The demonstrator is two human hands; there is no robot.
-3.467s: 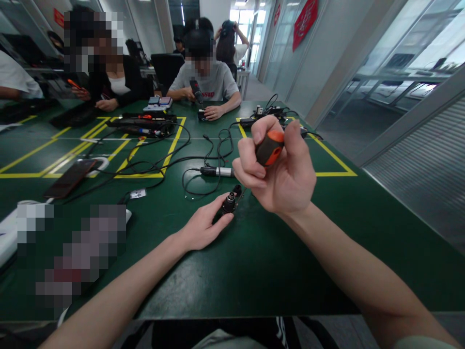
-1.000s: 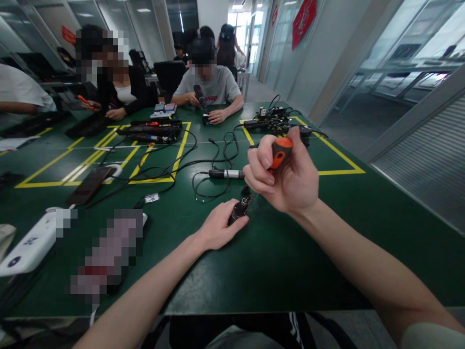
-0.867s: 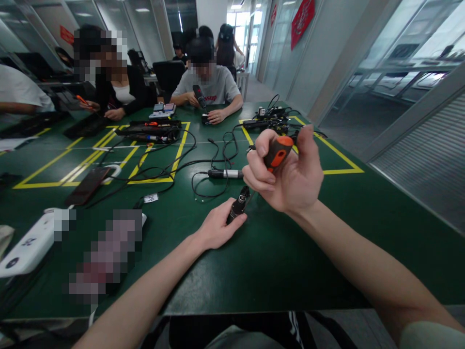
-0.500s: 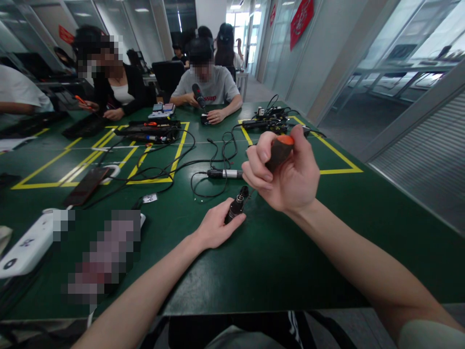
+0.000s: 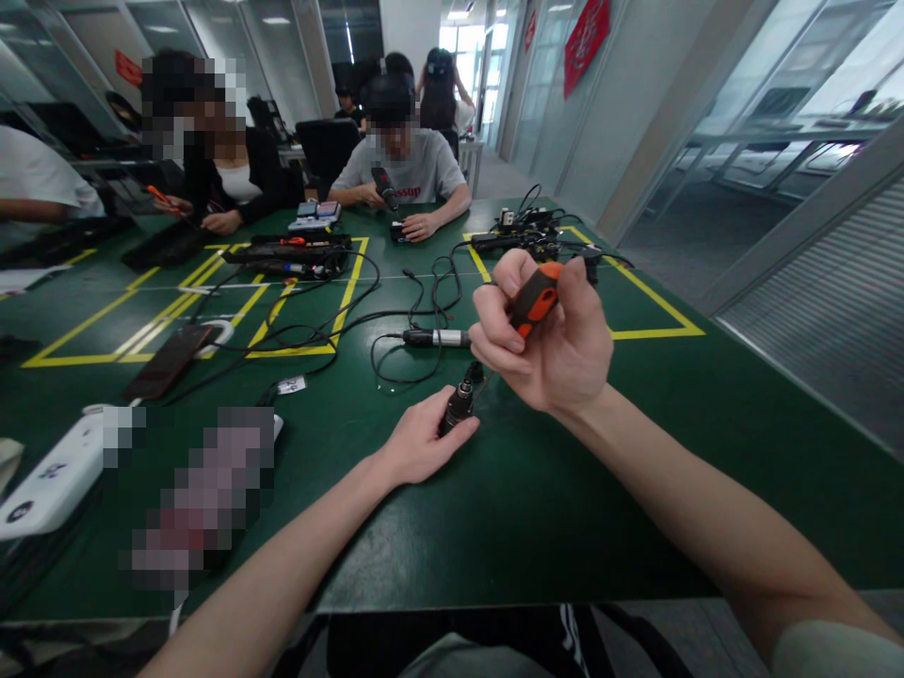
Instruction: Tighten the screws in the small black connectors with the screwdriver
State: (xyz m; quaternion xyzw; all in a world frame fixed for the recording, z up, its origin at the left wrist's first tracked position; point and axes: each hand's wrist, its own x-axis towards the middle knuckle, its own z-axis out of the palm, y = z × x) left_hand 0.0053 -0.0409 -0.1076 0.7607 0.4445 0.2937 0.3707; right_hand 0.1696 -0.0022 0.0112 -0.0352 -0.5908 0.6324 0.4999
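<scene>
Near the middle of the green table, my left hand (image 5: pixel 424 438) is closed around a small black cylindrical device (image 5: pixel 459 405), which has metal rings near its far end. My right hand (image 5: pixel 555 348), raised above and to the right, grips the orange and black handle of a screwdriver (image 5: pixel 538 299). The thin shaft slants down and left to the device's upper end; whether the tip touches it I cannot tell. Just beyond my hands lies a black and silver cylindrical tool (image 5: pixel 434 338) with a cable, its right end hidden behind my right hand.
Black cables (image 5: pixel 311 334) sprawl across the table. On the left lie a dark phone (image 5: pixel 169 363), a white power strip (image 5: pixel 53 476) and a blurred-out item (image 5: pixel 212 490). Black equipment (image 5: pixel 523 235) is heaped at the back right. A person (image 5: pixel 406 160) works across the table.
My right hand has turned the screwdriver handle, so more of its orange side shows, and has shifted slightly left. My left hand and the black device have hardly moved.
</scene>
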